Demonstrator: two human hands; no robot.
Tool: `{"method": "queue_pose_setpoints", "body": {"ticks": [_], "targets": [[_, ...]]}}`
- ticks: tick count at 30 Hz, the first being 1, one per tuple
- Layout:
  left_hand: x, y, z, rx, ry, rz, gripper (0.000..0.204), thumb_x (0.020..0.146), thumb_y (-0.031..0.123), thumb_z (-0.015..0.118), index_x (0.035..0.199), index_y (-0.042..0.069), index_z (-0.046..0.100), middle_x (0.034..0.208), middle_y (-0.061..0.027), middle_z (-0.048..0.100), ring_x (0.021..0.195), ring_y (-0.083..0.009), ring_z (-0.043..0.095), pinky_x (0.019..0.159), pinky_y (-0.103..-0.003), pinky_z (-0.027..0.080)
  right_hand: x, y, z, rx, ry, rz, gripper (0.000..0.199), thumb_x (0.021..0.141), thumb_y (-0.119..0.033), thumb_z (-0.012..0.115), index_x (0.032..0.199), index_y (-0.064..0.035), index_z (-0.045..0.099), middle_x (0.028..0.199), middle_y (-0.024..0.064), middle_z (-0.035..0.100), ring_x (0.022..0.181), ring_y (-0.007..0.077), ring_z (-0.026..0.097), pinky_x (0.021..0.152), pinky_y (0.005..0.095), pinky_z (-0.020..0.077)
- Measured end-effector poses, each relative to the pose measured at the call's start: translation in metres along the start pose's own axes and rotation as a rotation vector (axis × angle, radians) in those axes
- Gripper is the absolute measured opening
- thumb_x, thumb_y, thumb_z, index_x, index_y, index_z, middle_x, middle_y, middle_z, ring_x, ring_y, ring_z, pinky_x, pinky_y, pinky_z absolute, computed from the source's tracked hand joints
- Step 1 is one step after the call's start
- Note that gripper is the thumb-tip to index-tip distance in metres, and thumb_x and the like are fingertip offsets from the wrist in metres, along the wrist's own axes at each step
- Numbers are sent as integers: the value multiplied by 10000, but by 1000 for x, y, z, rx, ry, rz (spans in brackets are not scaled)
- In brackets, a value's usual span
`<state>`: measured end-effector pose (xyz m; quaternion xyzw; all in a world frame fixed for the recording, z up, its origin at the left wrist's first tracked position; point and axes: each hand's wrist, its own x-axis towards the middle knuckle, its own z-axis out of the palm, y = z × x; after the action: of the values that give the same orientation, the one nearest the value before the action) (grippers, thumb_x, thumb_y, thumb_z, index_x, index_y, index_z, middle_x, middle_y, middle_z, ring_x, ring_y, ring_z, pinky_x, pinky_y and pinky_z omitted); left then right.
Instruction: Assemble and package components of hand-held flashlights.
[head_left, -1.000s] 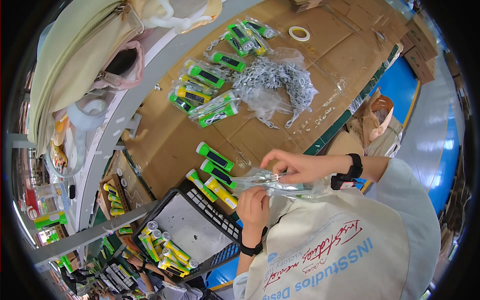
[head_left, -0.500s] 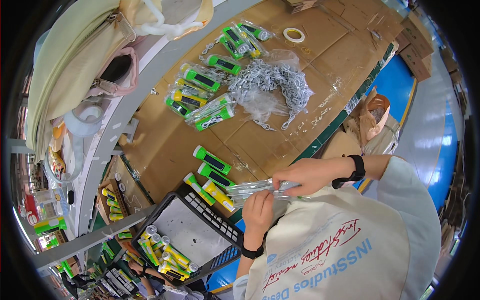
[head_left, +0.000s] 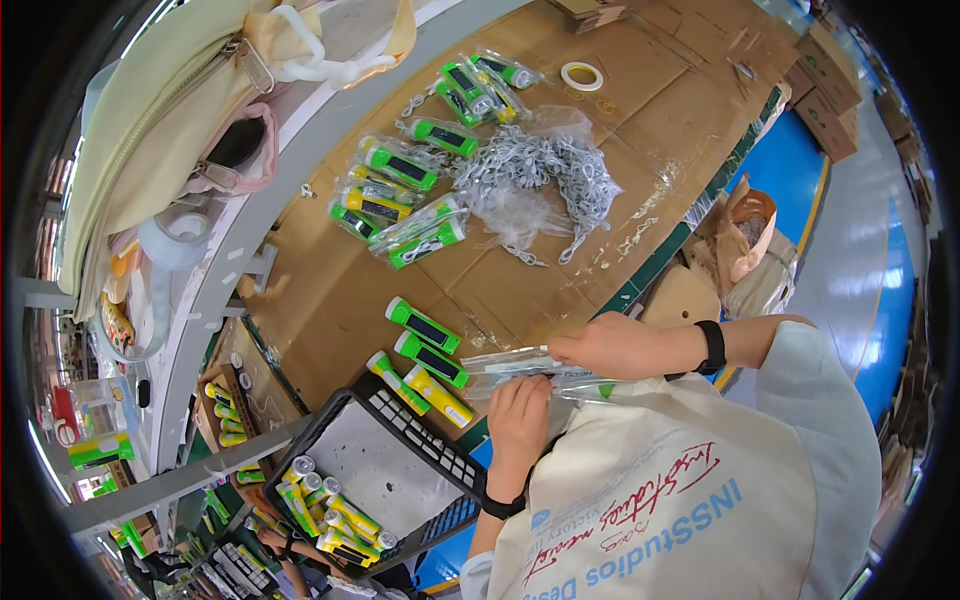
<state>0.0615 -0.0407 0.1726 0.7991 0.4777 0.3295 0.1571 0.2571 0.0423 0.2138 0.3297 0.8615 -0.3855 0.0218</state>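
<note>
My left hand (head_left: 520,415) and my right hand (head_left: 605,345) both grip a clear plastic bag (head_left: 520,368) held close to my chest, over the near edge of the cardboard-covered table (head_left: 640,130). What is inside the bag cannot be made out. Just left of my hands, three loose green and yellow flashlights (head_left: 425,355) lie side by side on the cardboard. Further off lie several bagged flashlights (head_left: 400,205) and a pile of small metal chains (head_left: 530,165) on clear plastic.
A black plastic crate (head_left: 390,485) below the table holds several more flashlights (head_left: 325,510). A roll of tape (head_left: 581,76) lies at the far end. Bags hang at the upper left. Brown bags (head_left: 745,240) sit on the floor at right.
The view has shifted slightly. My hands stay on the clear bag near my chest, with my right hand sliding a little along it.
</note>
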Motion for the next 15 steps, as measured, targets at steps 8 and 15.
{"method": "queue_pose_setpoints", "body": {"ticks": [8, 15], "targets": [[-11, 1, 7, -89, -20, -45, 220, 684, -17, 580, 903, -1, 580, 897, -108, 582, 827, -286, 574, 701, -366, 479, -1, 6, -5, -52, 193, -188, 201, 780, -25, 522, 979, -41, 539, 811, 130, 569, 767, 320, 608, 640, 416, 491], [-16, 0, 8, -139, 12, -73, 264, 652, -72, 580, 912, -23, 592, 928, -135, 571, 803, -296, 568, 679, -361, 476, -7, 4, 11, -1, 82, -342, 271, 750, -99, 596, 1006, -8, 604, 955, 131, 571, 765, 307, 595, 663, 379, 495]]}}
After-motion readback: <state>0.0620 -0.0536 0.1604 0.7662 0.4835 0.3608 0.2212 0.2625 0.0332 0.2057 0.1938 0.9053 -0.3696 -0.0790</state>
